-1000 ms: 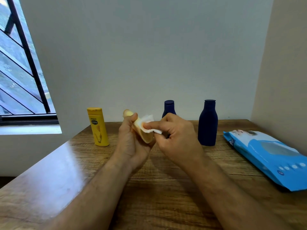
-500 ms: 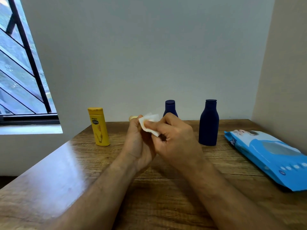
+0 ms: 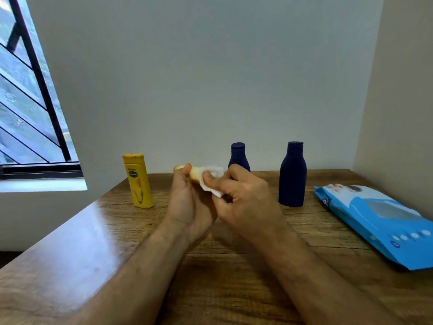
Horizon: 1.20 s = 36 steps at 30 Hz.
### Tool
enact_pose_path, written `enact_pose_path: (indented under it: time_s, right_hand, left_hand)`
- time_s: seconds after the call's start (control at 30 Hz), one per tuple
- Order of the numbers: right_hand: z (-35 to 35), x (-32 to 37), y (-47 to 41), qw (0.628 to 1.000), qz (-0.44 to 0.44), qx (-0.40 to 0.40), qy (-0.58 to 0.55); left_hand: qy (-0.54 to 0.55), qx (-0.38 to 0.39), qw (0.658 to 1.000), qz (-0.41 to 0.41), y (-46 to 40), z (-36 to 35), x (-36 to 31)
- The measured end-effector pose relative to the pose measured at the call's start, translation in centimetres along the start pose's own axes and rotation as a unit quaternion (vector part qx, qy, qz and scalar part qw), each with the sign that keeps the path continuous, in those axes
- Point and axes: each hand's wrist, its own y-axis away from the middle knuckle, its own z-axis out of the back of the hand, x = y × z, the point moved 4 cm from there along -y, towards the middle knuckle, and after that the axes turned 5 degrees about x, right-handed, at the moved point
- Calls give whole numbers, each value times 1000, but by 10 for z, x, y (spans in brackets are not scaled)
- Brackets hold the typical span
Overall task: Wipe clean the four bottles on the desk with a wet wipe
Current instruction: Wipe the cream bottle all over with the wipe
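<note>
Left hand grips small pale-yellow bottle above desk; bottle's long axis tilts up and away to left, cap end past thumb. Right hand pinches white wet wipe against bottle's right flank, so wipe lies directly right of bottle, touching it.

Count: four bottles. One in hand, one yellow bottle standing left, two dark-blue bottles standing behind and right (nearer one partly hidden). One blue wipes pack at far right.

Yellow bottle; navy bottle; white wipe
</note>
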Motion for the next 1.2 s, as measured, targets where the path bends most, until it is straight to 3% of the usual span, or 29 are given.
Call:
enact_pose_path:
  time_s: [0.23, 0.47, 0.63, 0.77, 0.93, 1.07, 1.13, 1.2]
  right_hand:
    - [-5, -12, 3, 996, -36, 84, 19]
    - [1, 5, 1, 1000, 14, 6, -6]
    - [-3, -20, 0, 997, -73, -6, -37]
    - [4, -21, -1, 994, -74, -20, -78]
    - [1, -20, 0, 993, -82, 20, -79]
    - [7, -27, -4, 988, -118, -41, -86]
    - [11, -26, -5, 987, -109, -66, -99]
    - [15, -21, -5, 986, -94, -96, -102]
  left_hand:
    - [44, -45, 997, -43, -6, 11, -10]
    - [2, -8, 1000, 0, 2, -4, -2]
    - [48, -38, 997, -41, -6, 7, -11]
    - [36, -25, 999, -29, -6, 6, -9]
    - [-41, 1, 999, -16, -2, 3, -5]
    - [-131, 0, 991, -41, -2, 2, 3]
    - [-238, -31, 968, -72, 0, 4, 0]
    - [-366, -45, 923, -114, 1, 3, -6]
